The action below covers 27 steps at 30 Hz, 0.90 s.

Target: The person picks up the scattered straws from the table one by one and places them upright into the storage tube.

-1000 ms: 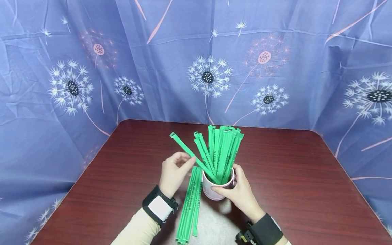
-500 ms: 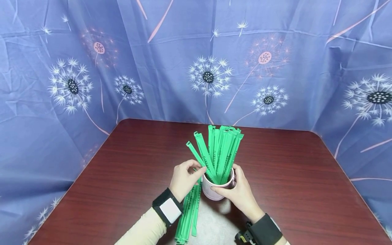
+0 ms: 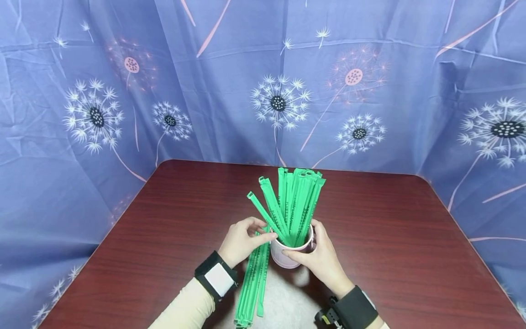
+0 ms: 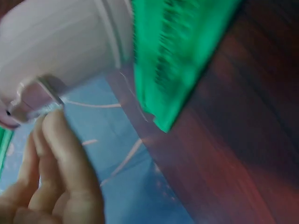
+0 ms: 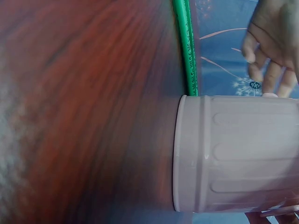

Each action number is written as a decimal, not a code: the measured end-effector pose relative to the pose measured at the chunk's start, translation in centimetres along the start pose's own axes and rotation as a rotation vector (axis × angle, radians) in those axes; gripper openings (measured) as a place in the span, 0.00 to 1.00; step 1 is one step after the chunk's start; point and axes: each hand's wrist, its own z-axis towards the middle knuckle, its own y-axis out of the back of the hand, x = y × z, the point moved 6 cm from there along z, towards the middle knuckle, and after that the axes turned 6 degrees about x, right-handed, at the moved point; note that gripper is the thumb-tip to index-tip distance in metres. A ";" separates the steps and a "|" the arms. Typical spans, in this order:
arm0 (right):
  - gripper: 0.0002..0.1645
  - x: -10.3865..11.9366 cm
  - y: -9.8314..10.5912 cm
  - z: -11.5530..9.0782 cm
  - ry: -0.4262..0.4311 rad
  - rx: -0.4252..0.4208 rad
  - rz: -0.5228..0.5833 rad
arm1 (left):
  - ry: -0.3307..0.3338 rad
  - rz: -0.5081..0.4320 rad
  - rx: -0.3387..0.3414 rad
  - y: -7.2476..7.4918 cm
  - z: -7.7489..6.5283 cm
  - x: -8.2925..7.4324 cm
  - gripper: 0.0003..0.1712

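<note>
A pale pink cup [image 3: 283, 258] with small side handles stands upright, full of long flat green packets [image 3: 302, 201] with black print. My right hand [image 3: 322, 260] holds the cup, thumb at the near rim and fingers round its right side. At the cup's left rim is my left hand [image 3: 242, 240], thumb and fingers apart, beside a green packet [image 3: 258, 205] that leans out to the left. The right wrist view shows the left hand's fingers [image 5: 273, 77] loosely bent with nothing between them. Below that hand lies a pile of more green packets [image 3: 251, 288].
The dark red wooden table [image 3: 390, 219] carries a pale glare patch near its front. A blue curtain [image 3: 230, 114] printed with dandelions hangs along the back and both sides. Black straps with devices sit on both wrists.
My left hand has lowered its packet into the cup, moving right and down, then let go and drawn slightly back left. My right hand stays on the cup.
</note>
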 end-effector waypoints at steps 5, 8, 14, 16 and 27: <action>0.50 0.0 0.0 0.0 0.003 -0.006 -0.013 | 0.060 0.101 0.114 -0.3 0.0 1.9 0.30; 0.50 0.0 0.1 0.0 0.000 -0.011 -0.018 | 0.093 0.197 0.154 -0.5 -0.1 2.8 0.32; 0.50 -0.1 0.0 0.1 -0.007 -0.013 -0.028 | 0.148 0.247 0.200 -1.1 -0.4 3.8 0.30; 0.50 -0.1 0.1 0.1 -0.007 -0.015 -0.031 | 0.180 0.184 0.216 -1.2 -0.5 4.0 0.29; 0.51 -0.1 0.1 0.1 -0.009 -0.015 -0.039 | 0.239 -0.041 0.252 -1.7 -0.9 4.6 0.19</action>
